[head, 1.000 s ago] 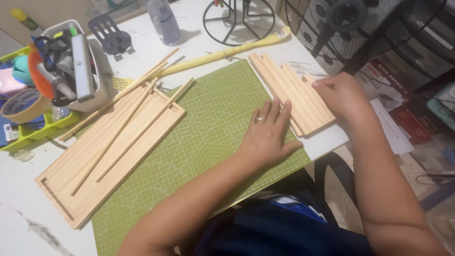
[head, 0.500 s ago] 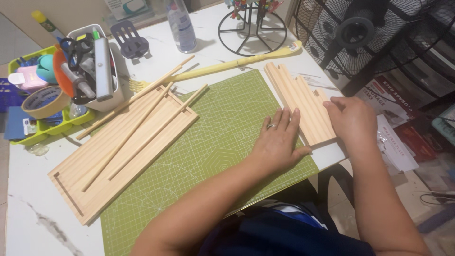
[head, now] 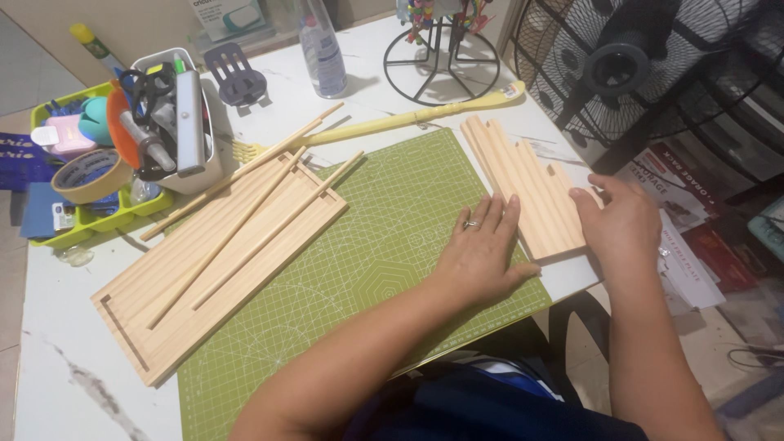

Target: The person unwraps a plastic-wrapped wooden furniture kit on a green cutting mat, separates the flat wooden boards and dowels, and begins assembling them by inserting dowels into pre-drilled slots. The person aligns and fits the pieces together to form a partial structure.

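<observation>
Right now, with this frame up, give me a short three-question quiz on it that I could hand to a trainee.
1. True or false: the left hand lies flat on the green cutting mat.
2. What does the right hand rest against? A) the roll of tape B) the small notched wooden panel C) the spray bottle
3. How many thin wooden sticks lie across the large wooden board?

Key
1. True; its fingertips reach the small panel's left edge.
2. B; it sits at the panel's right edge.
3. Three, all running diagonally, with their upper ends past the board's edge.
</observation>
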